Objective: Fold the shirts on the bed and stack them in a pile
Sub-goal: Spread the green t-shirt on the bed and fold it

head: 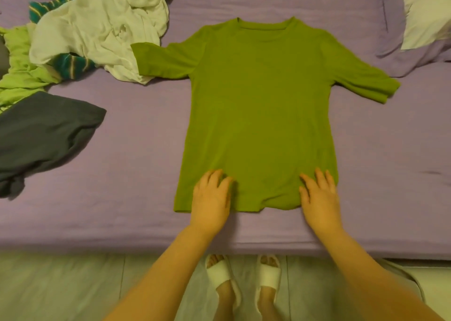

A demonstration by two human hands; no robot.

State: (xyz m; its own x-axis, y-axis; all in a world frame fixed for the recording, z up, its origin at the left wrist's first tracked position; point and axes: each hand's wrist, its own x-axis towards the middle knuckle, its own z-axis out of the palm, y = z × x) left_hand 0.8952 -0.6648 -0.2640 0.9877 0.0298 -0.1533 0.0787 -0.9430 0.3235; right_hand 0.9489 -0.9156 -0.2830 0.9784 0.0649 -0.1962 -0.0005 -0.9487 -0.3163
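The purple bed has a green shirt lying flat in its middle, a messy pile of clothes left of the shirt, and the left hand and right hand pressing flat with straight fingers on the shirt's bottom edge.

Bare purple bed sheet is left open between the spread olive shirt and the dark grey garment at the left. The far-left corner is blocked by a heap of white shirt, striped and lime clothes. Right of the shirt, open sheet is bounded by a pillow at the far corner.
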